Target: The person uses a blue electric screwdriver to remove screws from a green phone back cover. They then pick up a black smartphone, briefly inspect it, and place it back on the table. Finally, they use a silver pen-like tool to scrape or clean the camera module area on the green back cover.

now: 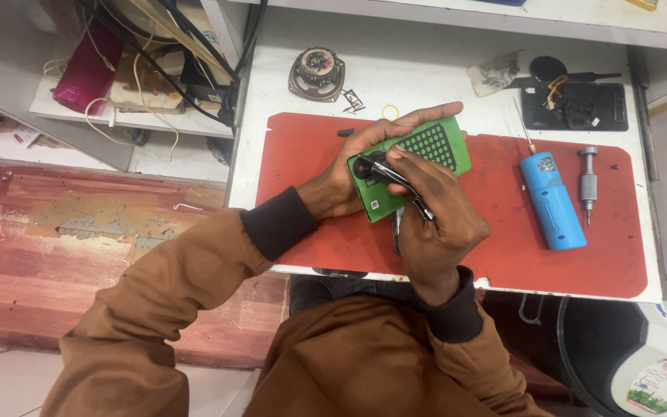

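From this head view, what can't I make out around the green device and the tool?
- Tweezers tip contact: too small to tell.
- Green device underside: hidden by the left hand.
- Tweezers' lower end: covered by the right hand.
- Small parts bag: contents too small.

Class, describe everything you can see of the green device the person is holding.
The green device is a flat, rectangular slab, apparently plastic, with a dark grid of small keys or holes at its far end and a round black part near its close end. It is held tilted above the red mat. The left hand cradles it from beneath, fingers wrapping its far edge. The right hand presses slim metal tweezers against its face.
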